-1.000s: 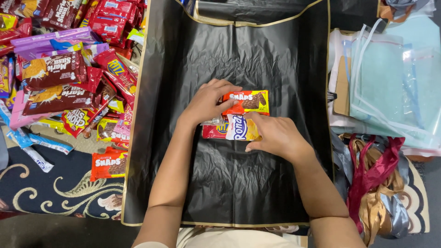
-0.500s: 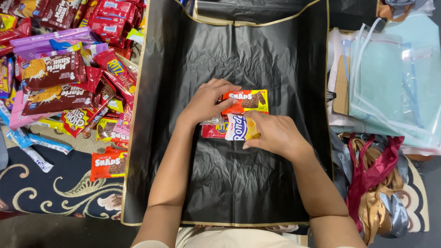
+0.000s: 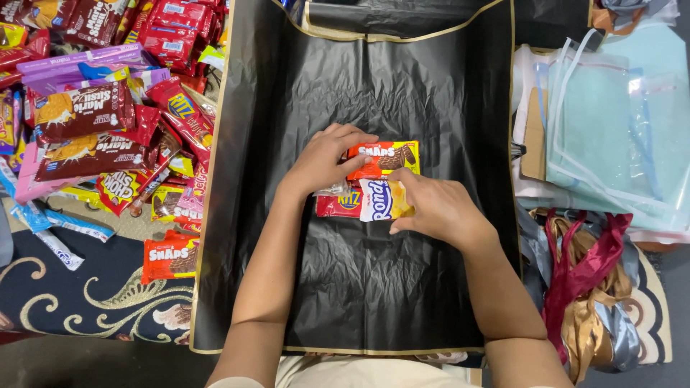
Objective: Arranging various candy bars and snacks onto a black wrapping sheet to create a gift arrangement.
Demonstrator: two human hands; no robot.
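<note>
A small cluster of snack packets is gathered at the middle of the black sheet (image 3: 374,287). The orange packet (image 3: 384,158) lies with its long axis running left to right, and the left hand (image 3: 323,162) is pressed on its left end, fingers curled over the edge and grasping it. Just below it, touching, lie the red packet (image 3: 338,206) and the white-and-yellow packet (image 3: 384,200), also set crosswise. The right hand (image 3: 438,208) rests against the right end of the white-and-yellow packet, fingers bent and pinching it at the edge. Each hand is thus nearest its own packet, the orange one lying up and right of the left fingers. Against the earlier frames almost nothing differs: both hands and all three packets are found in the same places. The pile of packets (image 3: 108,122) is left of the sheet.
</note>
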